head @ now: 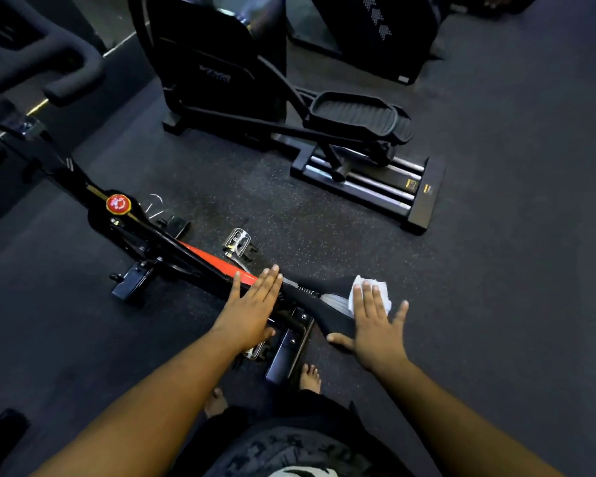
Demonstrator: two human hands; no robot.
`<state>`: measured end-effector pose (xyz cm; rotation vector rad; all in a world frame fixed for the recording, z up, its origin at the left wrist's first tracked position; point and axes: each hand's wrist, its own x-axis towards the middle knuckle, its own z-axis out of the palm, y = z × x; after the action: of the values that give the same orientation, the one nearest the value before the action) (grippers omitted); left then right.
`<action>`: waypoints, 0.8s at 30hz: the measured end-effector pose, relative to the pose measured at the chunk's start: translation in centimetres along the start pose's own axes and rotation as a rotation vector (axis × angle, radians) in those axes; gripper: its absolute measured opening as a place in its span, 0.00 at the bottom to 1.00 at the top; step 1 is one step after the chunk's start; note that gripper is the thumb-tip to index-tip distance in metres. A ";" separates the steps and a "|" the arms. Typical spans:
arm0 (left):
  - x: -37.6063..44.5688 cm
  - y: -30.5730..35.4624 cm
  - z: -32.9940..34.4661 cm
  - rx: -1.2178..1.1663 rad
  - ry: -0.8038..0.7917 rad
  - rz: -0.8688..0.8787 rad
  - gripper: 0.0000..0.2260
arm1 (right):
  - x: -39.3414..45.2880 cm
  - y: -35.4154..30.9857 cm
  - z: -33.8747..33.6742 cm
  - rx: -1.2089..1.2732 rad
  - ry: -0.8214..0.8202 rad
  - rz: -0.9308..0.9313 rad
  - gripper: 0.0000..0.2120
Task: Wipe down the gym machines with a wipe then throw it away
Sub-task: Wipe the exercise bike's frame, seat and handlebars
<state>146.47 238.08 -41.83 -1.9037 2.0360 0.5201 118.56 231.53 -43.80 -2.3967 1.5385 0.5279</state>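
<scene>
A black and red exercise bike stands below me, its black saddle at centre. A crumpled white wipe lies on the saddle's right side. My right hand presses flat on the wipe with straight, spread fingers, thumb under the saddle's edge. My left hand hovers or rests flat over the frame just left of the saddle, fingers straight and together.
A black elliptical trainer with a ribbed foot plate stands behind the bike. Black handlebars reach in at top left. Another dark machine sits at top right. Speckled rubber flooring spreads around; my bare feet stand beneath the saddle.
</scene>
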 end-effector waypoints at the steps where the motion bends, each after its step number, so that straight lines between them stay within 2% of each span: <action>1: 0.3 -0.1 -0.1 0.010 0.016 0.027 0.51 | 0.0 -0.9 -0.3 0.031 0.007 0.040 0.62; 4: 1.0 -0.5 -0.6 -0.016 -0.010 0.097 0.52 | 1.1 -5.2 -1.2 0.076 -0.036 0.028 0.62; 8: 1.4 -1.6 -0.4 -0.053 0.006 0.154 0.53 | 2.0 -9.7 -2.4 0.124 -0.023 -0.128 0.58; 10: 1.3 -2.5 -0.4 -0.026 0.011 0.204 0.53 | 1.4 -8.5 -2.1 0.070 -0.011 -0.071 0.55; 14: 1.7 -3.9 -0.8 0.004 -0.016 0.277 0.53 | -1.6 -4.0 -0.1 0.127 0.021 0.261 0.56; 15: 1.8 -3.9 -0.9 0.002 -0.029 0.282 0.53 | -2.4 -3.9 0.4 0.136 0.012 0.292 0.58; 20: 1.8 -3.9 -1.5 0.021 -0.055 0.296 0.52 | -4.7 -8.1 2.1 0.117 -0.020 0.163 0.61; 24: 2.2 -3.8 -1.9 0.042 -0.073 0.301 0.53 | -3.8 -6.5 2.0 0.111 0.031 0.222 0.55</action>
<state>150.16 235.08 -41.36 -1.5381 2.2783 0.6023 122.65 238.11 -43.91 -2.1765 1.8098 0.4368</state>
